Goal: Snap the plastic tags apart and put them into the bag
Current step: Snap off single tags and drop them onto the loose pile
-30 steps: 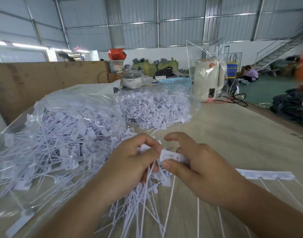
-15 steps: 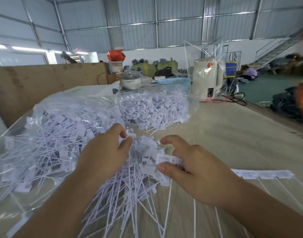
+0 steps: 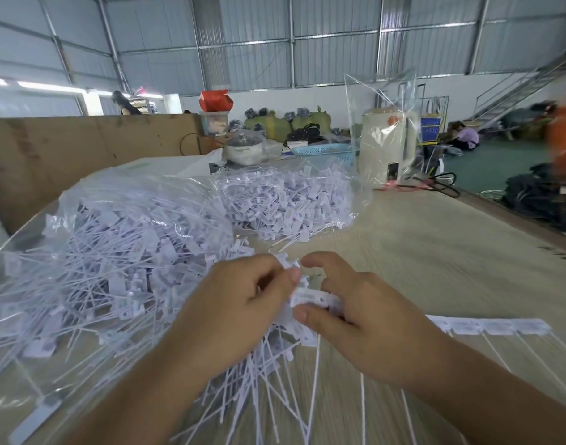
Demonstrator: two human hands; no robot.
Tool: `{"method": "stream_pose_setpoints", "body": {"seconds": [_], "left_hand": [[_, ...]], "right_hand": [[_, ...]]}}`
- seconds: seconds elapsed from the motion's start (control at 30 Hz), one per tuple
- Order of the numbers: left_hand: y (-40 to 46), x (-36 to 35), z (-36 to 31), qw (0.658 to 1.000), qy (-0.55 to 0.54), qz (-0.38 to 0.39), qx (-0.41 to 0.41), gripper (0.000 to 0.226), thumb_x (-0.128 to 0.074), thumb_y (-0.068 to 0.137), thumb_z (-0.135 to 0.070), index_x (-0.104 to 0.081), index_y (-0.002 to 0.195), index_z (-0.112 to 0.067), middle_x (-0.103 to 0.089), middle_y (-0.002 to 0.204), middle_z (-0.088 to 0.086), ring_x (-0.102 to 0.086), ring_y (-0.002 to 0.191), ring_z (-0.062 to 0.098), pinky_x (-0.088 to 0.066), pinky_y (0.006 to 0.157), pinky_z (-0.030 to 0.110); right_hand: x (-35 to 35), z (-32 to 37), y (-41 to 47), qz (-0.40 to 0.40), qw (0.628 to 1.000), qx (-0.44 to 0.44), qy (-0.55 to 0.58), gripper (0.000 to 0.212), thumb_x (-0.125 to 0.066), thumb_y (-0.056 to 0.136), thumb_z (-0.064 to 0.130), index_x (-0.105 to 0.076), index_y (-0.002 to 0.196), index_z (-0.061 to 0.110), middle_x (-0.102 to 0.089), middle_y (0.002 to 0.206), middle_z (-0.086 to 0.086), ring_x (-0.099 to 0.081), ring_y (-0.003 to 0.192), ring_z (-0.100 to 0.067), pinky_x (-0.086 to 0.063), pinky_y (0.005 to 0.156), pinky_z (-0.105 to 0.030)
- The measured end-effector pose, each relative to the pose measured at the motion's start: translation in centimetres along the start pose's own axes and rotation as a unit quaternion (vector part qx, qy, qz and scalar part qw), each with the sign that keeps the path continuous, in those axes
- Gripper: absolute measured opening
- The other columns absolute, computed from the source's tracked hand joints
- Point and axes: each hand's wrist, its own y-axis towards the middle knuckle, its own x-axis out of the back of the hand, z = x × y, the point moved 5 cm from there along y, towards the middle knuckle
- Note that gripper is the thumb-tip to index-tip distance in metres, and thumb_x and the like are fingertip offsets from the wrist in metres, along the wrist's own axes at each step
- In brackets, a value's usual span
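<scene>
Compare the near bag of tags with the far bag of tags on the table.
The near bag looks larger in view and lies open toward the hands; whether the far bag is open cannot be told. The near bag's tags spill onto the table; the far bag's mostly stay inside. Both are clear plastic holding white tags.

No legible text on the tags (image 3: 307, 298), the kettle (image 3: 387, 146) or the blue sign (image 3: 431, 125).
</scene>
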Motion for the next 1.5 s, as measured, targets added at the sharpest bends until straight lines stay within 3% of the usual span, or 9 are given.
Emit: {"method": "stream_pose_setpoints", "body": {"seconds": [0.1, 0.23, 0.33, 0.43, 0.63, 0.77, 1.0, 1.27, 1.5], "left_hand": [[-0.5, -1.7, -1.0, 0.994, -0.06, 0.091, 0.017, 0.041, -0.044, 0.088, -0.061, -0.065, 0.074, -0.028, -0.062, 0.059, -0.002, -0.049, 0.046, 0.004, -0.038, 0.049, 0.021], [-0.4, -1.7, -1.3, 0.98, -0.157, 0.106, 0.064, 0.039, -0.048, 0.084, -0.055, -0.061, 0.064, -0.025, -0.059, 0.05, -0.009, -0.05, 0.045, 0.001, -0.037, 0.049, 0.012], [-0.2, -0.9, -0.8, 0.977, -0.175, 0.086, 0.082, 0.041, -0.048, 0.079, -0.059, -0.063, 0.067, -0.022, -0.061, 0.053, -0.005, -0.048, 0.047, 0.008, -0.038, 0.05, 0.019], [-0.2, -0.5, -0.5, 0.974, -0.189, 0.089, 0.093, 0.037, -0.056, 0.074, -0.058, -0.065, 0.068, -0.022, -0.064, 0.058, 0.001, -0.045, 0.05, 0.016, -0.035, 0.053, 0.025], [-0.6, -1.3, -0.7, 0.964, -0.202, 0.137, 0.105, 0.01, -0.067, 0.083, -0.042, -0.063, 0.082, -0.033, -0.067, 0.06, -0.005, -0.05, 0.044, 0.002, -0.038, 0.045, 0.012], [-0.7, -1.7, -1.5, 0.956, -0.228, 0.162, 0.092, 0.022, -0.061, 0.081, -0.048, -0.063, 0.072, -0.027, -0.068, 0.062, 0.001, -0.049, 0.044, 0.008, -0.037, 0.045, 0.013], [-0.5, -1.8, -1.7, 0.947, -0.285, 0.114, 0.092, 0.029, -0.057, 0.075, -0.05, -0.059, 0.066, -0.023, -0.059, 0.053, -0.001, -0.045, 0.042, 0.009, -0.037, 0.046, 0.017], [-0.7, -2.4, -1.4, 0.92, -0.361, 0.092, 0.124, 0.026, -0.06, 0.077, -0.043, -0.059, 0.059, -0.024, -0.052, 0.049, 0.0, -0.035, 0.037, 0.008, -0.031, 0.04, 0.015], [-0.7, -2.8, -1.2, 0.9, -0.406, 0.048, 0.152, 0.027, -0.062, 0.072, -0.043, -0.057, 0.059, -0.02, -0.046, 0.049, 0.004, -0.032, 0.036, 0.01, -0.028, 0.038, 0.018]], "right_hand": [[0.0, 0.8, 0.0, -0.011, 0.999, 0.024, 0.026, 0.043, -0.057, 0.093, 0.038, -0.035, 0.129, 0.03, -0.06, 0.063, 0.019, -0.057, 0.055, 0.002, -0.039, 0.05, -0.013], [0.6, 1.2, -0.2, -0.003, 0.998, 0.032, 0.05, 0.044, -0.057, 0.09, 0.047, -0.037, 0.127, 0.033, -0.07, 0.084, 0.014, -0.064, 0.069, -0.004, -0.051, 0.062, -0.027], [1.7, 0.8, -0.2, 0.009, 0.999, 0.02, 0.03, 0.028, -0.052, 0.09, 0.056, -0.055, 0.099, 0.03, -0.064, 0.074, 0.009, -0.059, 0.063, -0.008, -0.049, 0.06, -0.035], [2.0, 0.0, -0.1, 0.041, 0.999, -0.005, -0.003, 0.031, -0.058, 0.092, 0.046, -0.05, 0.072, 0.024, -0.049, 0.057, 0.006, -0.047, 0.052, -0.01, -0.041, 0.054, -0.036], [1.4, 0.4, -0.1, 0.069, 0.998, 0.005, 0.013, 0.026, -0.061, 0.09, 0.044, -0.064, 0.084, 0.019, -0.051, 0.056, 0.002, -0.045, 0.049, -0.011, -0.036, 0.05, -0.028], [1.5, 0.7, -0.2, 0.07, 0.997, 0.012, -0.003, 0.029, -0.057, 0.092, 0.045, -0.066, 0.087, 0.018, -0.053, 0.059, -0.001, -0.046, 0.05, -0.014, -0.04, 0.052, -0.033], [1.4, 0.8, -0.1, 0.027, 1.0, 0.008, 0.006, 0.038, -0.052, 0.093, 0.047, -0.066, 0.087, 0.012, -0.061, 0.069, -0.005, -0.053, 0.06, -0.019, -0.046, 0.062, -0.042], [0.5, 0.3, 0.0, -0.007, 0.995, -0.007, 0.102, 0.026, -0.052, 0.095, 0.041, -0.068, 0.086, 0.023, -0.067, 0.072, -0.009, -0.064, 0.068, -0.031, -0.051, 0.066, -0.048], [0.3, 0.4, -0.2, -0.061, 0.993, 0.002, 0.097, 0.027, -0.056, 0.096, 0.034, -0.067, 0.081, 0.015, -0.054, 0.056, 0.002, -0.048, 0.05, -0.015, -0.044, 0.053, -0.041]]}}
